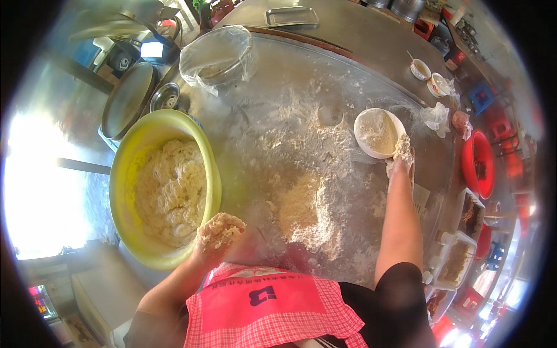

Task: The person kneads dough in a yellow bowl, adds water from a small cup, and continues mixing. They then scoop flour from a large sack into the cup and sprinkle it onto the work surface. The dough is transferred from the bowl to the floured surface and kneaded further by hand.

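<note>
My left hand [219, 232], coated in sticky dough, is at the near right rim of a big yellow-green basin [216, 174]. Inside the basin lies a large mass of wet, lumpy dough [174, 191]. My right hand [401, 157], also caked with dough, is at the near right rim of a white bowl [360, 140] of flour [377, 130]; whether the fingers grip the rim is hard to tell. Between my hands, loose flour [311, 217] is heaped and scattered over the metal worktop [256, 174].
A bowl covered in clear plastic [217, 54] stands at the back left, near a small metal bowl [165, 96]. A metal tray [291, 16] is at the far edge. Right are crumpled plastic [436, 119], a red basin [478, 163] and food containers [456, 261].
</note>
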A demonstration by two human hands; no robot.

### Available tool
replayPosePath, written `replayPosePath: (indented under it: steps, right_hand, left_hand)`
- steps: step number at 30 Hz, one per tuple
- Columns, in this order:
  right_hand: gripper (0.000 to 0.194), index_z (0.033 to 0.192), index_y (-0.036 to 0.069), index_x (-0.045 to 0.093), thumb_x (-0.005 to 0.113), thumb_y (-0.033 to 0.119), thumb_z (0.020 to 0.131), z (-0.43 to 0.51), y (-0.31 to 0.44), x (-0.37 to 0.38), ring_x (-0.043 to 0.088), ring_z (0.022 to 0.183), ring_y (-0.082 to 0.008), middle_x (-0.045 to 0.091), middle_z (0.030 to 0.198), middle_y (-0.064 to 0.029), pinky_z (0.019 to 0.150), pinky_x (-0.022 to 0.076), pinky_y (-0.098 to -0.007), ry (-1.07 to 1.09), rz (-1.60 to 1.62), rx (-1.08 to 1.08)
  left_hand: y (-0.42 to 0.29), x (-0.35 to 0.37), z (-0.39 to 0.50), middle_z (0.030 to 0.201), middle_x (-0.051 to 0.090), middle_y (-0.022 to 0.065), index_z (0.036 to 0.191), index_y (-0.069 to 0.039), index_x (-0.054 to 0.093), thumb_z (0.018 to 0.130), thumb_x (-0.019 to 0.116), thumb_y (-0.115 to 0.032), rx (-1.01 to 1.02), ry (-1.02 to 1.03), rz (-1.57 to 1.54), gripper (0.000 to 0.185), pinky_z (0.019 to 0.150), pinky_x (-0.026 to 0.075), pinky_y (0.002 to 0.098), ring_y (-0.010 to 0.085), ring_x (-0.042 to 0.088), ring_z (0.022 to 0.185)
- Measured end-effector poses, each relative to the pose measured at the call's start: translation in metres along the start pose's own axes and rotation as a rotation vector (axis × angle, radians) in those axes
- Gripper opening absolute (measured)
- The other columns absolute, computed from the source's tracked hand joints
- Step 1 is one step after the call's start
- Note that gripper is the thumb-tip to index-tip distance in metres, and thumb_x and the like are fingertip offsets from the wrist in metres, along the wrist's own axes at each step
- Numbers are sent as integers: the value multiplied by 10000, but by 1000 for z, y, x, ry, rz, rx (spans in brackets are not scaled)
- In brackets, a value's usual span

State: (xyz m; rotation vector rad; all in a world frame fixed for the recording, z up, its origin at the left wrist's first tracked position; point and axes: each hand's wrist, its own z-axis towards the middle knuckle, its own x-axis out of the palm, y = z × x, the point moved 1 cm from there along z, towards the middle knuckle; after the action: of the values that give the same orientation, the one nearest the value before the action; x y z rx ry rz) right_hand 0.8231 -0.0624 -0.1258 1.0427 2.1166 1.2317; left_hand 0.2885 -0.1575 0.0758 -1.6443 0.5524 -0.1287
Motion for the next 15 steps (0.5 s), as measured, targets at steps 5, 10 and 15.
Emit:
replayPosePath:
  steps: [5,10,15]
  right_hand:
    - [282,1127,206,552,557,387,911,0,-6,-34,391,428,-98,558,751,11,344,243,-259,48,4,-33]
    - [208,1064,160,564,530,319,935,3,-33,-28,498,561,-108,559,785,15,446,364,-276,-105,7,-116]
    - [220,954,82,599,523,289,961,-61,-31,-43,570,692,-108,593,813,5,615,456,-288,-29,220,-387]
  left_hand:
    - [-4,5,-3,918,605,67,870,-36,626,859,599,-119,-82,18,77,88,721,472,300,175,571,846]
    - [-6,4,-9,936,616,71,863,-41,630,873,569,-153,-32,29,140,128,725,476,300,182,577,858]
    - [5,-1,-15,932,617,60,865,-45,632,856,574,-166,-33,14,169,135,719,476,298,173,579,842]
